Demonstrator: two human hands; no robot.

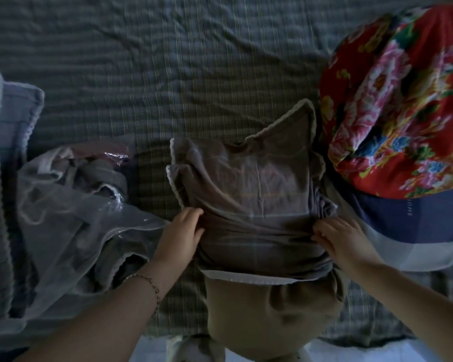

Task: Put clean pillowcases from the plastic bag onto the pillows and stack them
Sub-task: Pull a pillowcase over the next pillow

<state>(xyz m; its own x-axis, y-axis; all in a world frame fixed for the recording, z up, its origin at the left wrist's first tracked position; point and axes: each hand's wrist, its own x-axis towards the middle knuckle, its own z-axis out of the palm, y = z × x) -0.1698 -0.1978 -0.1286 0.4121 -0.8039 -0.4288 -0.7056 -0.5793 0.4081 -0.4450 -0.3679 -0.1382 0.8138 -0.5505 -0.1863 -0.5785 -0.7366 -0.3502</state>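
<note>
A grey-brown pillowcase with white lace trim lies bunched over the far part of a tan pillow at the bed's near edge. My left hand grips the case's gathered fabric on its left side. On the right side my right hand pinches the bunched cloth. The pillow's near end is bare below the case's white hem. A clear plastic bag with more folded grey cases inside lies to the left.
A green checked bedsheet covers the bed. A red floral quilt over blue-and-white cloth is piled at the right. Stacked grey pillows sit at the left edge. Pale floor shows below the bed edge.
</note>
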